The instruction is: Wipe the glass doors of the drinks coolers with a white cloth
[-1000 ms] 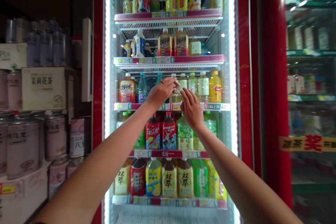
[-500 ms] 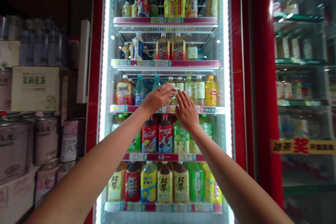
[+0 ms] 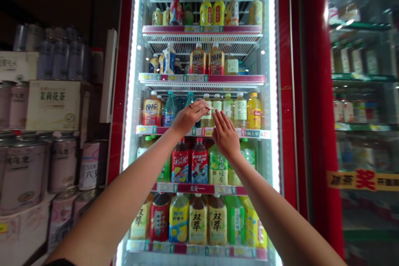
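My left hand [image 3: 190, 117] reaches out in front of the drinks fridge, at the height of its middle bottle row. Its fingers are closed on a small crumpled pale piece [image 3: 209, 108], perhaps a tissue or cloth; the kind is too blurred to tell. A ring sits on one finger. My right hand [image 3: 227, 134] is just to the right and a little lower, its fingers stretched out and nothing visible in it. Its fingertips are close to the pale piece; whether they touch it I cannot tell. Behind the hands stand pale-labelled bottles [image 3: 240, 110] and an orange-yellow bottle [image 3: 254, 111].
The tall fridge has a red frame [image 3: 285, 91] and bright light strips at both sides. Red tea bottles [image 3: 199, 162] and larger bottles [image 3: 198, 220] fill the lower shelves. Cartons [image 3: 52, 106] and metal cans [image 3: 62, 162] are stacked at left. Another fridge [image 3: 358, 122] stands at right.
The view has shifted, so the fridge and both hands appear slightly further right and lower. My right fingertips look a little further from the left hand's fingers.
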Motion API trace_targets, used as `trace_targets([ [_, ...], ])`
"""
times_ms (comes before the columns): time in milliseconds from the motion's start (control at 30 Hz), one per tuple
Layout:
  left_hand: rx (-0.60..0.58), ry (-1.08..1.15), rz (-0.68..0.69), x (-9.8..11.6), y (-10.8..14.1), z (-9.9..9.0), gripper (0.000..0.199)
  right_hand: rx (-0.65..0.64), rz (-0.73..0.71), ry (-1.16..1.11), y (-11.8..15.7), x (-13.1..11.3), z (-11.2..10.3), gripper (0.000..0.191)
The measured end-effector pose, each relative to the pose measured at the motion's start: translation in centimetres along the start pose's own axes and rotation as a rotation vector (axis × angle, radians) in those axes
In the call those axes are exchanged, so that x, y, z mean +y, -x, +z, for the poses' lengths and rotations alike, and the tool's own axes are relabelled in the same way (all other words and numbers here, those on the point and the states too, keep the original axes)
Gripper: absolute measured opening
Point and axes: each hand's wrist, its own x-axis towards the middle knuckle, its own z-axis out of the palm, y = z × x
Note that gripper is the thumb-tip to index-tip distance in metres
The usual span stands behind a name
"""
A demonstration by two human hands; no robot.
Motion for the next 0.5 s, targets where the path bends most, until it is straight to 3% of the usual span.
trace_targets([
  [133,0.105,-0.043,-0.13,-0.5,-1.0,-0.1,0.029,-0.011,0.01,-0.004,-0.1,-0.1,0.0,0.084],
  [267,0.155,-0.104,-0.253,0.8,-2.9,1.2,0.025,-0.014,0.009,0.012,0.0,-0.2,0.1,0.084],
  [367,0.085,-0.123,-0.179,1.9,-2.4,1.3,0.029,-0.018,0.011,0.025,0.1,-0.3,0.1,0.084],
  [500,-0.018,-0.128,-0.001,1.4,0.0,-0.4,0.033,-0.024,0.02,0.016,0.0,-0.3,0.1,0.082],
])
